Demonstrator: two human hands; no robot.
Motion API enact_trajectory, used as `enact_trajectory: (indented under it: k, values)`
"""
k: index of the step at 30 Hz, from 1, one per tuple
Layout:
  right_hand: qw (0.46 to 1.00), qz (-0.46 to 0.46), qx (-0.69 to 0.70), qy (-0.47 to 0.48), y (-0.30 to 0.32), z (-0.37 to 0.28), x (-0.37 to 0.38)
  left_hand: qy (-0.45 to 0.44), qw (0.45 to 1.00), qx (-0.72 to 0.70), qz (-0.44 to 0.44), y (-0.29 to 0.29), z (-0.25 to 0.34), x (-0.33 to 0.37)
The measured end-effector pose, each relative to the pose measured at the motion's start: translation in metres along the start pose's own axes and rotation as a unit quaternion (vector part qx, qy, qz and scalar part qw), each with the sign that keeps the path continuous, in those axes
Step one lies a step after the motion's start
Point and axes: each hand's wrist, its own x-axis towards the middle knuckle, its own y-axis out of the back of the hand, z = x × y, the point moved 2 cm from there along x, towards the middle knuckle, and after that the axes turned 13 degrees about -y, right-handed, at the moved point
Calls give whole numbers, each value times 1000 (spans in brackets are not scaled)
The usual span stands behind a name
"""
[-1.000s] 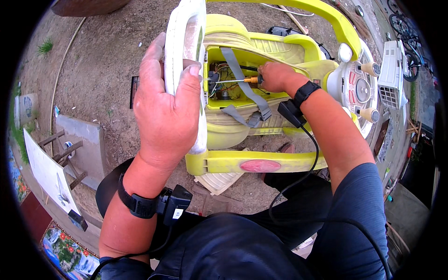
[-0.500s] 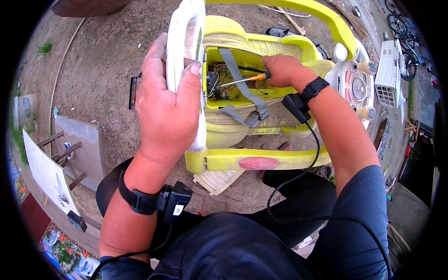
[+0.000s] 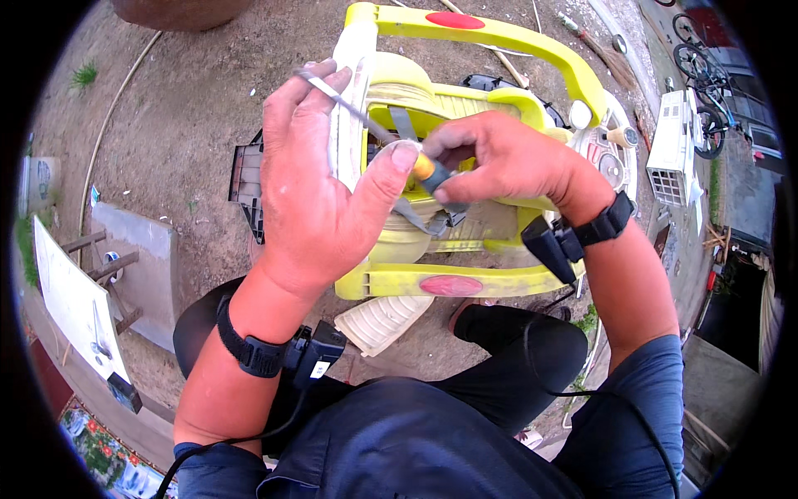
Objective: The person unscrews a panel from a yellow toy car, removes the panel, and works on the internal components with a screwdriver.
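Right hand (image 3: 499, 158): fingers and thumb drawn narrow about the handle of a screwdriver (image 3: 425, 166), yellow near the shaft and dark toward the rear. The tool lies at your fingertips, to the left of your palm, its shaft slanting up and left, blurred.

Left hand (image 3: 312, 183): back toward the camera, fingers reaching upward, thumb out to the right. Your thumb tip overlaps the tool where shaft meets handle, and the shaft's far end crosses by your fingertips. Cannot tell whether this hand grips the tool or only steadies it. Black straps with small boxes sit on both your wrists.

Beneath both hands: a yellow plastic ride-on (image 3: 499, 281), with a white backrest (image 3: 353, 50) next to your left fingers. The tool is above its open compartment, mostly hidden by your hands. A grey strap (image 3: 403, 123) hangs across the opening; its dark buckle (image 3: 445, 220) lies below the handle.

Farther out: a cream ribbed panel (image 3: 382, 323) on the ground by your leg; a dark plastic frame (image 3: 248, 170) left of your left hand; a white board (image 3: 75, 291) at far left; a white crate (image 3: 672, 150) and bicycles (image 3: 706, 91) at far right.
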Motion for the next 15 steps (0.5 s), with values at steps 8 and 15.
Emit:
enact_trajectory:
  k: [8,15]
  values:
    - [996,-57,50,-48,-24,-12,39,353,852,-351,163,19,-9,3]
    - [933,137,-326,-68,-38,97,135,415,806,-368,207,7,-16,3]
